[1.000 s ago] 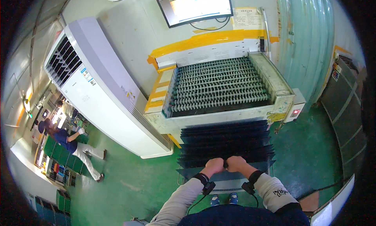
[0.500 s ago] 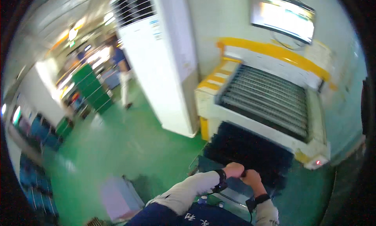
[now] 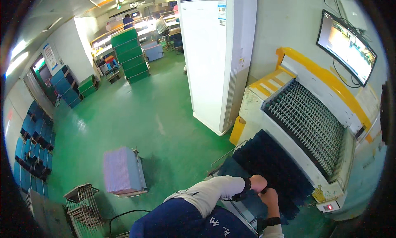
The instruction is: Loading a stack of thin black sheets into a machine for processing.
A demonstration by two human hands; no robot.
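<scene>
My left hand [image 3: 258, 183] and my right hand [image 3: 270, 198] are close together at the lower right, both with fingers curled. Something small and dark shows between them, too hidden to name. Just beyond and beneath them, a row of dark blue thin panels [image 3: 274, 161] stands packed on edge, spread like a fan. A duller blue-grey panel [image 3: 233, 168] lies at the left side of that row. A thin metal rail [image 3: 229, 153] runs beside it. Dark bands circle both wrists, over white sleeves.
A white roller conveyor machine [image 3: 307, 126] with yellow edging stands beyond the panels. A tall white air conditioner [image 3: 210, 60] is left of it. A stack of lilac panels [image 3: 123, 170], a metal rack [image 3: 84, 209] and green crates [image 3: 130, 54] stand on the green floor.
My view has swung left, so the machine, screen and air conditioner sit farther right in the picture. My hands remain together over the dark panels, fingers still curled.
</scene>
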